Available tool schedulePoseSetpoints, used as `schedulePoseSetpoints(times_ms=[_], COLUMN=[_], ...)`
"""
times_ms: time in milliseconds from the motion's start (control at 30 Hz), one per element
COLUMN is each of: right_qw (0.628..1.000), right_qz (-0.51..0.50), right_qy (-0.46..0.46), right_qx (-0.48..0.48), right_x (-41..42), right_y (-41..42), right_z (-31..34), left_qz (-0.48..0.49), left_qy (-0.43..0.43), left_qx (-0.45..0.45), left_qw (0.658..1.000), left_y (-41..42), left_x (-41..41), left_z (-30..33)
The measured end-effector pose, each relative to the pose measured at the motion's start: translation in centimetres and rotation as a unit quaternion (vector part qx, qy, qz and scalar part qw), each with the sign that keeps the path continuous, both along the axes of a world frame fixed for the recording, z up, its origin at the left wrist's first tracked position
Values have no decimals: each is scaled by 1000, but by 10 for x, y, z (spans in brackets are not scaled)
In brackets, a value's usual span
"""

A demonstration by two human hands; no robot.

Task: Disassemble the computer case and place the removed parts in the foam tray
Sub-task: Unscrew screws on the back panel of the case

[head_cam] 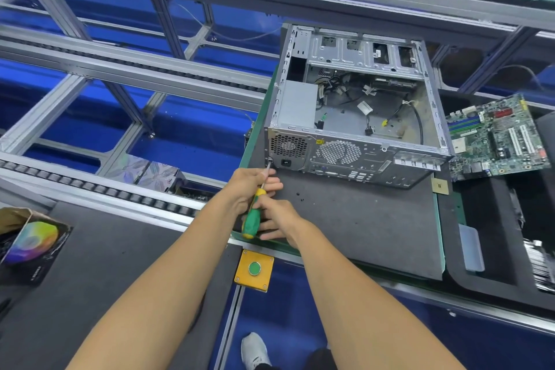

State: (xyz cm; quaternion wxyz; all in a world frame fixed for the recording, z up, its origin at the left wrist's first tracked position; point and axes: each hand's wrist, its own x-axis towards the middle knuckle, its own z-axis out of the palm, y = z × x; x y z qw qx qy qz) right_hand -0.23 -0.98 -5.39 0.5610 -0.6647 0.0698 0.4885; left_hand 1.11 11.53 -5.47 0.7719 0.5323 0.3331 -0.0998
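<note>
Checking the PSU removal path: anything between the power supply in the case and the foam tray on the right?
Yes. The power supply sits in the computer case's left rear corner, a screwdriver at its rear panel. The foam tray lies beyond the case's right wall; loose cables lie between, and a motherboard rests across the tray's top.

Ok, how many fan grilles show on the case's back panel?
2: the left grille sits above the screwdriver tip; the right grille is just right of the yellow sticker. The case's other outer sides are hidden.

One case (354,105), one screwdriver (253,216), two hands (249,186).
</note>
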Motion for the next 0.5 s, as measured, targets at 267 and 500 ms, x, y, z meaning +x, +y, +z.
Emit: schedulePoseSetpoints(times_ms=[267, 500], right_qw=[999, 1000], right_qz=[-45, -24], right_qy=[26, -2], right_qx=[14, -4], right_x=[-2, -2], right_y=[5, 5], right_z=[-10, -7], left_qz=[-4, -58], left_qy=[-19, 28], left_qx=[70, 404], left_qw=[997, 912], left_y=[-7, 0], left_x=[2, 11], left_z=[0, -3])
